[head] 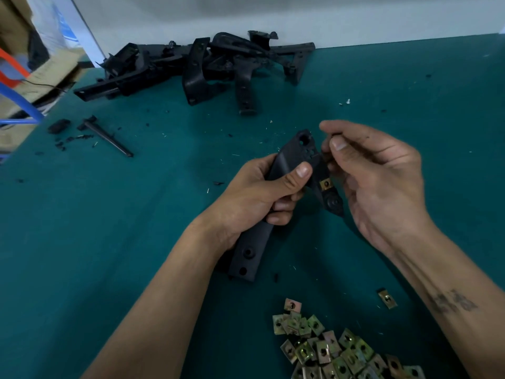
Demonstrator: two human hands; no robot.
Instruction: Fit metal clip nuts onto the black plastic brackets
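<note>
My left hand [262,192] grips a long black plastic bracket [250,255] around its middle, held above the green table. One brass-coloured clip nut [325,184] sits on a tab of the bracket near its upper end. My right hand [377,179] is at the bracket's upper right side, with thumb and forefinger pinching a small dark piece at the bracket's edge; what the piece is cannot be made out. A heap of several loose clip nuts [336,348] lies near the front edge, and a single clip nut [387,298] lies apart to the right.
A pile of black plastic brackets [196,67] lies at the back against the white wall. A thin black rod [109,136] and small black scraps lie at the left. Cardboard boxes [24,64] and a blue frame stand past the table's left edge.
</note>
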